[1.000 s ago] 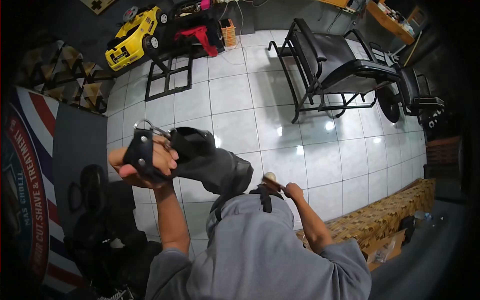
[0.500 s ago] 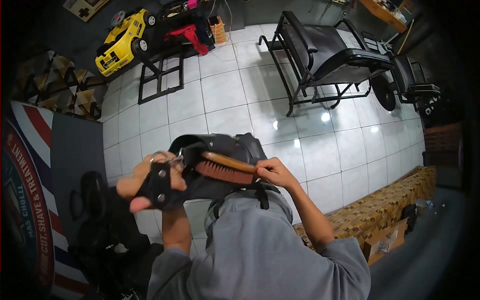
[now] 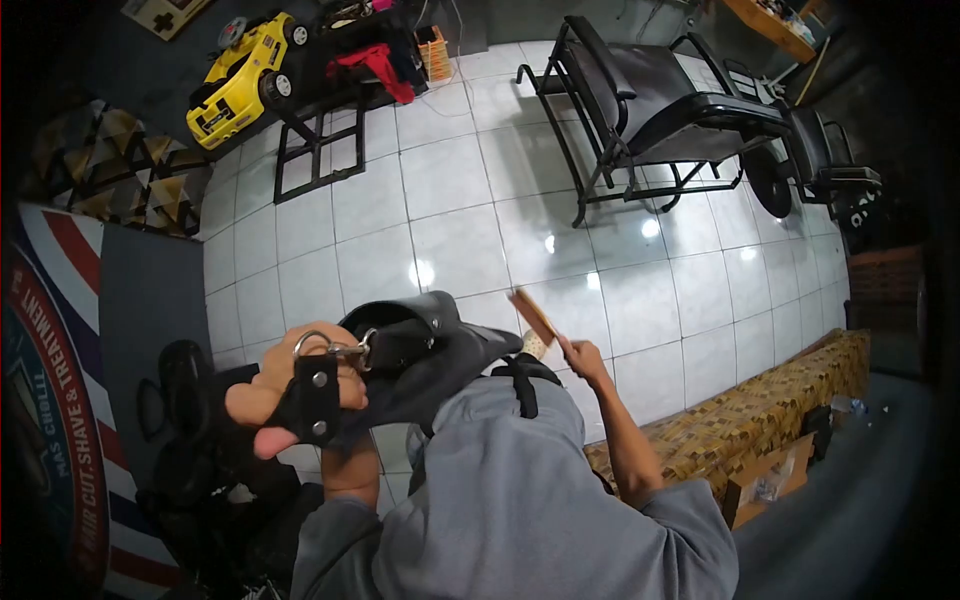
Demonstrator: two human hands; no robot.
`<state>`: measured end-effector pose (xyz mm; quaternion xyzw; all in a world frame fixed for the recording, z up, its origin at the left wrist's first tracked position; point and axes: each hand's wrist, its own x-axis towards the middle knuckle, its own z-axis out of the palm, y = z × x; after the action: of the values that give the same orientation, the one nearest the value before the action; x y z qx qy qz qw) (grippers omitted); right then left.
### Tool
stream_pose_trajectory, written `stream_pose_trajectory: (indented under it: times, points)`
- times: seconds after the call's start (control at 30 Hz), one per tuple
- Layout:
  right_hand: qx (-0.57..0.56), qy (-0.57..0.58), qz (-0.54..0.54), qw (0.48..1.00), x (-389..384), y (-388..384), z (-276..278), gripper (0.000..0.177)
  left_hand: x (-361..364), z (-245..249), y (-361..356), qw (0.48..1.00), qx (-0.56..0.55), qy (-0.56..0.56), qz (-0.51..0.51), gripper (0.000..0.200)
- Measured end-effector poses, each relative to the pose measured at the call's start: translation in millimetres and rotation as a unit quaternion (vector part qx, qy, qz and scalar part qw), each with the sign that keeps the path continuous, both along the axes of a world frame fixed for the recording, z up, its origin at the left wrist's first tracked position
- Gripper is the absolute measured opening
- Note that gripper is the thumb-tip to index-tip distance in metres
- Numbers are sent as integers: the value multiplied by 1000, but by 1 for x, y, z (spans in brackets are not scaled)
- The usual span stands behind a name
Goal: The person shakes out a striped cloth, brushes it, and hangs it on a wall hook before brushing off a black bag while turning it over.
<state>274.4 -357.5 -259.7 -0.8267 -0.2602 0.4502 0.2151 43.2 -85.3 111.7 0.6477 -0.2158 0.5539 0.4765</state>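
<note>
In front of my lap, a black leather bag [image 3: 440, 365] hangs from my left hand [image 3: 270, 385], whose fingers are wrapped round its riveted strap [image 3: 319, 400]. A metal ring and snap clasp [image 3: 350, 351] join strap and bag. Part of the left palm is hidden behind the leather. My right hand [image 3: 583, 358] grips the handle of a wooden brush [image 3: 535, 315], held tilted to the right of the bag and apart from it. The brush is seen almost edge-on, so its bristles hardly show.
White floor tiles [image 3: 455, 240] stretch ahead. A black reclining chair [image 3: 655, 95] stands at the far right, and a yellow toy car [image 3: 245, 80] at the far left. Along the right side runs a brown patterned bench [image 3: 740, 420], with a cardboard box [image 3: 770, 485] beside it.
My right hand has moved the brush off the bag to the right and turned it edge-on. The bag has tipped slightly, and the left hand has barely moved.
</note>
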Motion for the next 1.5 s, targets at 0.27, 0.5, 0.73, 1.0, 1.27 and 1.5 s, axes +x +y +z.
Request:
stream_pose_trajectory:
  times: [0.27,0.5,0.73,1.0,1.27,1.5]
  points:
    - [377,443,114,805,-30,76,217,43,-9,24,8,954,103,280,42,66]
    - [164,247,93,950,-30,50,59,56,-33,-16,0,990,-47,100,88,73]
    - [-142,-198,163,956,-35,3,-1,62,-33,-17,8,968,72,187,152,64]
    - [329,258,-127,900,-64,71,192,48,17,-1,-32,831,60,189,520,40]
    - [324,56,76,941,-87,96,208,36,31,17,-33,837,6,190,513,31]
    - [-102,-97,305,942,-54,9,13,44,21,27,-19,825,-61,145,543,26]
